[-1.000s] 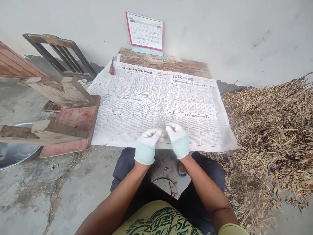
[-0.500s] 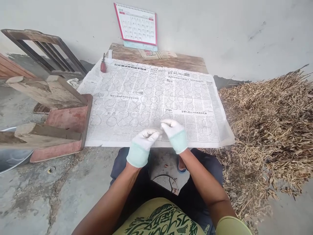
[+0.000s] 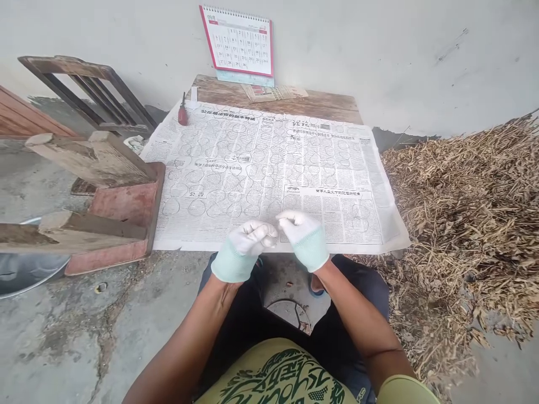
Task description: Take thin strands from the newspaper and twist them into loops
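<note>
Newspaper sheets (image 3: 219, 224) with loops drawn over the print cover most of a wooden table. Above their front edge, my left hand (image 3: 254, 237), in a white glove with a mint cuff, has its fingers curled and pressed together. My right hand (image 3: 293, 223), gloved alike, is just to its right with thumb and forefinger pinched. The fingertips of both hands are close together. Whatever they pinch is too small to make out. A red-handled screwdriver (image 3: 182, 115) rests at the sheets' back left corner.
A desk calendar (image 3: 240, 45) stands at the back of the wooden table (image 3: 332, 105), against the wall. An overturned red stool (image 3: 122, 205), a wooden chair (image 3: 69, 67) and a metal basin (image 3: 37, 275) are on the left. Dry stalks (image 3: 471, 213) are heaped on the right.
The view has shifted slightly left, so the scene sits further right. My left hand has turned a little and its fingers have curled closer together. My right hand keeps its pinch.
</note>
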### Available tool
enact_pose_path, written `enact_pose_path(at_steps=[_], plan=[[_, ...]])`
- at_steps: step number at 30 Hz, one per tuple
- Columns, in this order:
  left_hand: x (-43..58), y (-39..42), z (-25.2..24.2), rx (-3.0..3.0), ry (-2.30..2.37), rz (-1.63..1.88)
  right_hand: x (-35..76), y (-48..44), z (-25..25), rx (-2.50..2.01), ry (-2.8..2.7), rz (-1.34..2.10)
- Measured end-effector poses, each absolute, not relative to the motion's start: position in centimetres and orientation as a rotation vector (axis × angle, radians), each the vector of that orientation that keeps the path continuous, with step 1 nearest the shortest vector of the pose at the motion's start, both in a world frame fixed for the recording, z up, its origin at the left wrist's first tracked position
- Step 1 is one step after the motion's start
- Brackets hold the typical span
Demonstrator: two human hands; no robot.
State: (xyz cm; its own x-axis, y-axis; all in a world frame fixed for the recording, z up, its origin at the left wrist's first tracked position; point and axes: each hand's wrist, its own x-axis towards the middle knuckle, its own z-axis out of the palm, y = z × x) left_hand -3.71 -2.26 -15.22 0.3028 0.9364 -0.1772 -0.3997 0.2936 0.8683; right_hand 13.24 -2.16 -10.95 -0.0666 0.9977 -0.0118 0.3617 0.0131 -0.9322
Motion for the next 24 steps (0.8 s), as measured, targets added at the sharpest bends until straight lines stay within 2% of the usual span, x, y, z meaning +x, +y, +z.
enact_pose_path(at_steps=[8, 18, 24], plan=[[-5.7, -1.2, -15.9, 0.762, 0.726, 0.864, 12.1, -3.0, -11.4, -1.455, -1.574, 1.032], [-3.2, -3.2, -16.4, 0.589, 0.625, 1.109, 11.7, -2.9, -11.4, -1.484, -1.405, 1.014], [-3.2, -3.1, -16.7, 0.61, 0.628, 1.067, 11.5, -3.1, -11.3, -1.49, -1.399, 1.073]])
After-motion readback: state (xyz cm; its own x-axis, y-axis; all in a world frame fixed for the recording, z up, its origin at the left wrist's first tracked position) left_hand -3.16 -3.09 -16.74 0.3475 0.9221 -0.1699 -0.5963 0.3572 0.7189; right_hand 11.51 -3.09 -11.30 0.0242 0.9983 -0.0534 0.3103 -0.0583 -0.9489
